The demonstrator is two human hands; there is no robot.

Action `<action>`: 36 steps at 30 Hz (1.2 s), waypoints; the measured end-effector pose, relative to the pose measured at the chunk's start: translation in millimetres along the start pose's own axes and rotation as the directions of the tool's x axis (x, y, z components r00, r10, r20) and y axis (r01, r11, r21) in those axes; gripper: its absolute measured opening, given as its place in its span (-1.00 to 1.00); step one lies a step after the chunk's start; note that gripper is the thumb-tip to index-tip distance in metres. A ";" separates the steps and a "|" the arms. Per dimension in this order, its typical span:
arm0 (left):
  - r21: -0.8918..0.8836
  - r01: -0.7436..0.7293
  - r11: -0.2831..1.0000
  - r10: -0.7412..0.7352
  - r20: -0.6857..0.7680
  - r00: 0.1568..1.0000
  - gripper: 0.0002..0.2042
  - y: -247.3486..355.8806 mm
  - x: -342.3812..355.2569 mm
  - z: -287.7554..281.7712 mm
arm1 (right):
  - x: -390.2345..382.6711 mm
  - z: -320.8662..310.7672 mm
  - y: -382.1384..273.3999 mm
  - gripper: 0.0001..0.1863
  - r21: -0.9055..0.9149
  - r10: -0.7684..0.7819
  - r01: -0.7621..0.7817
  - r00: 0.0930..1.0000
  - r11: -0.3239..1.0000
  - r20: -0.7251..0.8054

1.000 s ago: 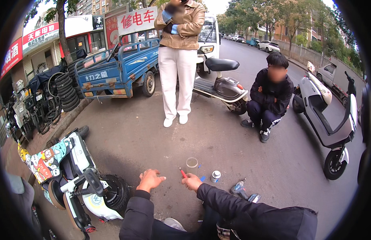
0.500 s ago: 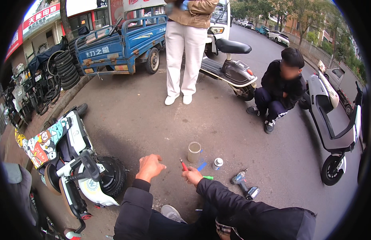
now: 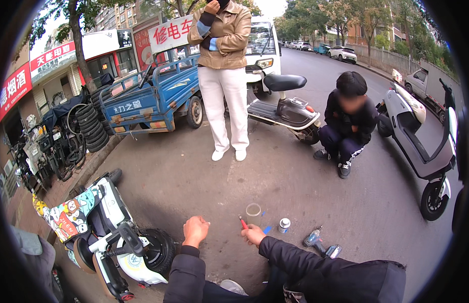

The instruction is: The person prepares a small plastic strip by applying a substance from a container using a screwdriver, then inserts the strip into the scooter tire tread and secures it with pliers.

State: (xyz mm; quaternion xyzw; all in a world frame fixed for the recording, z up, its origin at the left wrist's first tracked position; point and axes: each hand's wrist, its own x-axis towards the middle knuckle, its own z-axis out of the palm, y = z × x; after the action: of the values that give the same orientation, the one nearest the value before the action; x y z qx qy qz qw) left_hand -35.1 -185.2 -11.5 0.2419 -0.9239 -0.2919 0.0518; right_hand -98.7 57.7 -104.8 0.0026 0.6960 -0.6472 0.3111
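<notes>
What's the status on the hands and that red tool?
Left hand fisted, empty. Right hand grips red tool. Clear cup and small can close ahead.

1 view only: head-worn fisheye, upright, not mirrored, straight edges bowing toward a dark round rim. Looks forward and down over grey asphalt pavement (image 3: pixel 295 171) from low, crouching height. Wearer's dark-sleeved forearms enter from the lower edge, nearest the lens. Standing person in white trousers (image 3: pixel 225 108) sits mid-distance at top centre; street recedes upper right. No 2nd view to overlap.
</notes>
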 end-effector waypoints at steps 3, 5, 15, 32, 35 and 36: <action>0.028 -0.017 0.999 0.018 -0.066 0.998 -0.72 -4.5 0.1 -3.6 | -4.2 1.7 -3.2 -0.52 0.066 0.013 -0.018 0.998 0.998 0.063; 0.017 -0.033 0.999 0.034 -0.080 0.996 -0.70 -4.3 -1.9 -5.8 | -5.3 3.6 -5.4 -0.54 0.075 -0.017 0.013 0.998 0.997 0.057; -0.028 -0.051 0.998 0.046 -0.172 0.984 -0.69 -2.1 -14.3 -10.9 | -12.5 2.4 0.2 -0.47 0.042 0.012 -0.013 0.999 0.999 0.044; -0.007 -0.115 0.993 0.113 -0.145 0.983 -0.79 1.0 -14.5 -11.0 | 0.8 11.3 32.3 -0.42 0.113 -0.068 0.058 0.994 0.992 0.091; -0.006 -0.117 0.993 0.116 -0.133 0.984 -0.79 4.0 -15.6 -11.7 | 3.8 11.0 35.1 -0.43 0.166 -0.033 0.016 0.995 0.986 0.099; -0.001 -0.107 0.994 0.106 -0.124 0.987 -0.79 5.4 -15.3 -11.6 | 4.4 10.8 35.8 -0.44 0.167 -0.001 -0.015 0.996 0.986 0.094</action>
State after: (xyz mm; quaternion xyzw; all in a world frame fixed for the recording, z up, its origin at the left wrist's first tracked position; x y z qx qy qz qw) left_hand -21.2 -180.0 1.9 0.2094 -0.9295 -0.2767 0.1253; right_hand -83.1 52.0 -138.6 0.0007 0.6239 -0.7015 0.3444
